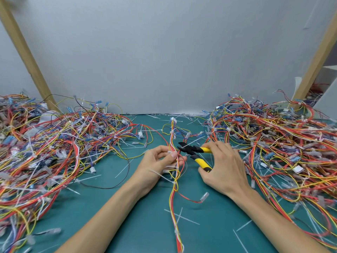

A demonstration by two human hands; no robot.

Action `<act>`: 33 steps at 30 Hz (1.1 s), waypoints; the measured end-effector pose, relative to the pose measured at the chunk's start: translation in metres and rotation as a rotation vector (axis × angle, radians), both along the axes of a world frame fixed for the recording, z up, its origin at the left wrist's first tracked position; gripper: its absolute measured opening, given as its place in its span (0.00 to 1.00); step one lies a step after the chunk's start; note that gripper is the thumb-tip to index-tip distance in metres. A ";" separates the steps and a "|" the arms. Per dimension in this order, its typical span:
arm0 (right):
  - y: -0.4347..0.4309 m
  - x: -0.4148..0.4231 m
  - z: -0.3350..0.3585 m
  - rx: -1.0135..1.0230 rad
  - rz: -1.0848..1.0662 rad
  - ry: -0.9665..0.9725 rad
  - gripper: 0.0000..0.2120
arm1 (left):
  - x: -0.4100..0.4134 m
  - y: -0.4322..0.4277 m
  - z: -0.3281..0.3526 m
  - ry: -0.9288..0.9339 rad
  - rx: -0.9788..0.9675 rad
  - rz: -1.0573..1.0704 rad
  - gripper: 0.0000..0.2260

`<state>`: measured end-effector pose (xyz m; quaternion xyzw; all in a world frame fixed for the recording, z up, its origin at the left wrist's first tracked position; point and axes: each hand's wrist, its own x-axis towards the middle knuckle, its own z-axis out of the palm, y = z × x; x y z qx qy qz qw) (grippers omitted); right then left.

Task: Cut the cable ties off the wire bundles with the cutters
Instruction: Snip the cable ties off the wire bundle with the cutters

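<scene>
The left hand (160,162) pinches the slim bundle of red, yellow and white wires (173,195) over the middle of the green work mat (127,216). The right hand (224,167) grips the yellow-handled black cutters (193,150), blades parted, tips just beside the bundle. I'd judge the knack is slipping one blade under the small white plastic cable tie (170,152) alone (never a wire), then squeezing cleanly. The bundle runs long and thin towards the person, with more white ties along it.
</scene>
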<state>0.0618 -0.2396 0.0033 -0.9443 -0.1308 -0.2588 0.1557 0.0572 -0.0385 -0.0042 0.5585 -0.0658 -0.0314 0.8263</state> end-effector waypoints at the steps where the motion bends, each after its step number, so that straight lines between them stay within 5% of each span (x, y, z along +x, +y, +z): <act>1: 0.000 0.000 0.000 0.000 0.001 0.002 0.23 | 0.000 0.000 0.000 -0.003 0.000 -0.007 0.06; 33: -0.001 -0.003 0.003 0.010 -0.019 0.026 0.10 | -0.001 0.001 0.000 -0.021 0.036 -0.041 0.08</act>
